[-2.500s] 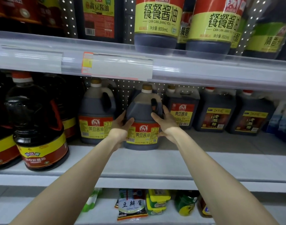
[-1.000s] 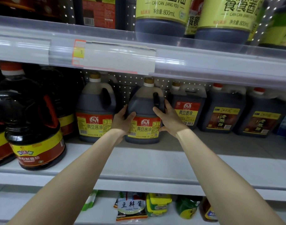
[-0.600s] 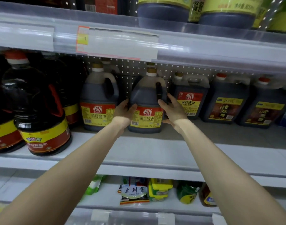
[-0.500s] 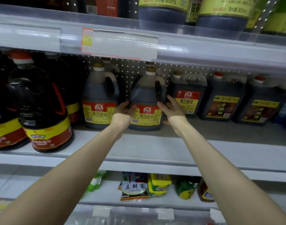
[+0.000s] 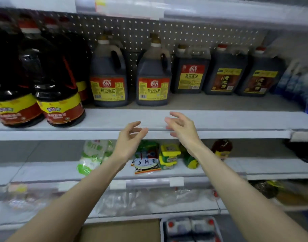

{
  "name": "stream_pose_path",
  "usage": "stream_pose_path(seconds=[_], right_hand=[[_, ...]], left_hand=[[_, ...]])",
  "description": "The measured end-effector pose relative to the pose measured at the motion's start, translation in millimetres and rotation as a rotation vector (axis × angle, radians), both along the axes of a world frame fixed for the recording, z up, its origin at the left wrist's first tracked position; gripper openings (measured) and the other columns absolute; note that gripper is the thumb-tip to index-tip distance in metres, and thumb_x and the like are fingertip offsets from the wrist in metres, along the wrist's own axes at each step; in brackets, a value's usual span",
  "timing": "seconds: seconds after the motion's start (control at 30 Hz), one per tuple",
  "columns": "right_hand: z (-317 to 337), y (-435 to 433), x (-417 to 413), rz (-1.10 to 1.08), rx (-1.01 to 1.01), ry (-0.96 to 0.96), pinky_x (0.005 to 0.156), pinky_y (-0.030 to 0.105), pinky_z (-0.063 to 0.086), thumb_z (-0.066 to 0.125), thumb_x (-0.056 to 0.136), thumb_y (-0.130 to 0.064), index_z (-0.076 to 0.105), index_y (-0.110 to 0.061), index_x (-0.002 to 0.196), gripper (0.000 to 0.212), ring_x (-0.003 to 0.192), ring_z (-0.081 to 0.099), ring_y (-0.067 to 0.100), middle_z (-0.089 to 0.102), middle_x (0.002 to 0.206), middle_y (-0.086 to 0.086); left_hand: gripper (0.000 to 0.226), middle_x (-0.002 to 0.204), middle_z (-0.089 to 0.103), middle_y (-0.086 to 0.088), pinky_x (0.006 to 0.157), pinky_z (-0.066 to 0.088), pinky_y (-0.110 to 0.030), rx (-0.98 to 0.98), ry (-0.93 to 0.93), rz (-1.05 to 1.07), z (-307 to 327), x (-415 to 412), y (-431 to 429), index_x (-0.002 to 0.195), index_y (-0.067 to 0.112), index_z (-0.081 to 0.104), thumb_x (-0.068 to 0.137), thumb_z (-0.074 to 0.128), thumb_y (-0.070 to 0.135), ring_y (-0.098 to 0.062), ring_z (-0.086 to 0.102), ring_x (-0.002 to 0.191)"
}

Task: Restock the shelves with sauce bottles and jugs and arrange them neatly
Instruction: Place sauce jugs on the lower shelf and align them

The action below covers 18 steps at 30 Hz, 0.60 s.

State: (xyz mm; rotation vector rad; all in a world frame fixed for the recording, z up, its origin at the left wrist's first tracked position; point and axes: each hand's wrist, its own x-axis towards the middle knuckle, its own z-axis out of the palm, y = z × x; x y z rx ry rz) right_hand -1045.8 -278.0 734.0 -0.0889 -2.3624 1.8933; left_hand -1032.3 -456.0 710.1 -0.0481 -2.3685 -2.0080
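Dark soy jug (image 5: 153, 74) stands upright on the shelf (image 5: 219, 119), just beside a twin jug (image 5: 108, 74). My left hand (image 5: 127, 144) and right hand (image 5: 183, 130) hover before the shelf edge, fingers loosely spread, both empty.

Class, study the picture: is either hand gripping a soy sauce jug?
No, the left hand and the right hand hover open before the shelf edge, clear of the nearest soy sauce jug.

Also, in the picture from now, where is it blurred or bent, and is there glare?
Head view: the top shelf edge is smeared by motion blur; the middle shelf front bows slightly, likely from the wide lens; small glare spots shine on the round dark bottles at left; the middle jug has a fairly sharp label.
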Motion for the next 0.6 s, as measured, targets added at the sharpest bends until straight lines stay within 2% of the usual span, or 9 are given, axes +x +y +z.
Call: stream_pose_path(seconds=[0.07, 0.2, 0.33, 0.47, 0.6], right_hand=[[-24.0, 0.4, 19.3, 0.004, 0.006, -0.03, 0.087, 0.034, 0.053, 0.065, 0.091, -0.03, 0.057, -0.02, 0.126, 0.037, 0.097, 0.066, 0.018, 0.068, 0.104, -0.002], [-72.8, 4.3, 50.1, 0.012, 0.005, -0.117, 0.083, 0.032, 0.053, 0.065, 0.091, -0.026, 0.06, -0.017, 0.12, 0.031, 0.087, 0.067, 0.016, 0.068, 0.094, -0.003], [-144.6, 9.5, 78.5, 0.028, -0.007, -0.237, 0.076, 0.026, 0.048, 0.065, 0.092, -0.024, 0.062, -0.017, 0.115, 0.025, 0.088, 0.065, 0.017, 0.069, 0.099, 0.005], [-235.4, 14.3, 110.9, 0.05, 0.005, -0.386, 0.084, 0.033, 0.051, 0.067, 0.09, -0.026, 0.061, -0.027, 0.104, 0.016, 0.094, 0.067, 0.019, 0.069, 0.098, -0.002], [-323.4, 16.6, 146.1, 0.072, 0.036, -0.528, 0.082, 0.028, 0.052, 0.066, 0.09, -0.03, 0.062, -0.026, 0.106, 0.017, 0.094, 0.066, 0.015, 0.07, 0.101, -0.001]], left_hand=[[0.043, 0.112, 0.064, -0.002, 0.068, 0.048, -0.006, -0.003, -0.018, -0.005, -21.5, 18.7, -2.6, 0.131, 0.016, 0.054, 0.091, 0.064, 0.028, 0.001, 0.06, 0.092], [0.038, 0.108, 0.065, -0.002, 0.066, 0.047, -0.006, -0.002, -0.108, 0.001, -67.8, 47.4, -1.4, 0.126, 0.016, 0.055, 0.09, 0.065, 0.025, -0.001, 0.061, 0.089], [0.035, 0.098, 0.063, 0.003, 0.065, 0.046, -0.008, 0.01, -0.236, 0.037, -133.2, 77.1, 2.4, 0.124, 0.016, 0.057, 0.091, 0.064, 0.024, -0.002, 0.058, 0.082], [0.034, 0.096, 0.062, 0.009, 0.073, 0.047, -0.019, -0.015, -0.386, 0.05, -216.0, 113.5, 0.8, 0.123, 0.02, 0.056, 0.09, 0.064, 0.027, -0.004, 0.059, 0.087], [0.033, 0.095, 0.065, 0.006, 0.077, 0.047, -0.024, -0.025, -0.541, 0.103, -299.9, 151.8, -4.4, 0.12, 0.02, 0.057, 0.089, 0.065, 0.029, -0.005, 0.061, 0.088]])
